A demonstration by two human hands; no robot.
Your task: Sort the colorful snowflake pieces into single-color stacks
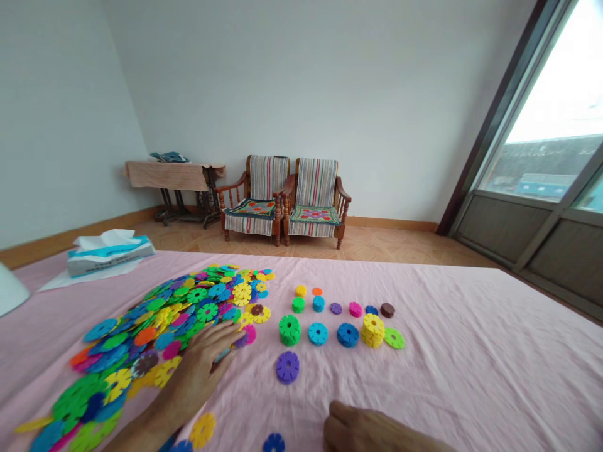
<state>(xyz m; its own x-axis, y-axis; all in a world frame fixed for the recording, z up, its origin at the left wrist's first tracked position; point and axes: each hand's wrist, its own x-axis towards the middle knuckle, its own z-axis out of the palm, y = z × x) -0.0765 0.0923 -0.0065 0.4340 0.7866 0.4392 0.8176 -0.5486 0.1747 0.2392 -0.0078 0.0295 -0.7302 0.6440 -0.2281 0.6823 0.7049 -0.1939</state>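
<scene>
The governing relation is between the left hand (pixel 214 351) and the heap of notched plastic discs (pixel 164 319), which lies on a pink cloth (pixel 452 358) to the person's left. The heap's long axis runs obliquely, from near left to far right. The left hand rests over its right-hand edge, clearly nearer to it than the right hand (pixel 351 427), which sits well apart on bare cloth. The left hand's fingers reach forward, slightly bent; a light-blue disc (pixel 221 356) shows between thumb and fingers, though whether it is gripped cannot be determined. The right hand is curled with its palm hidden; its contents, if any, cannot be told. Ahead of the right hand and somewhat left stands the purple stack (pixel 287 366), nearest of the sorted stacks to both hands. Beyond it, the green stack (pixel 289 329), light-blue stack (pixel 318 333), dark-blue stack (pixel 348 334) and yellow stack (pixel 373 330) form a row from left to right, with a light-green disc (pixel 394 338) just beside the yellow.
</scene>
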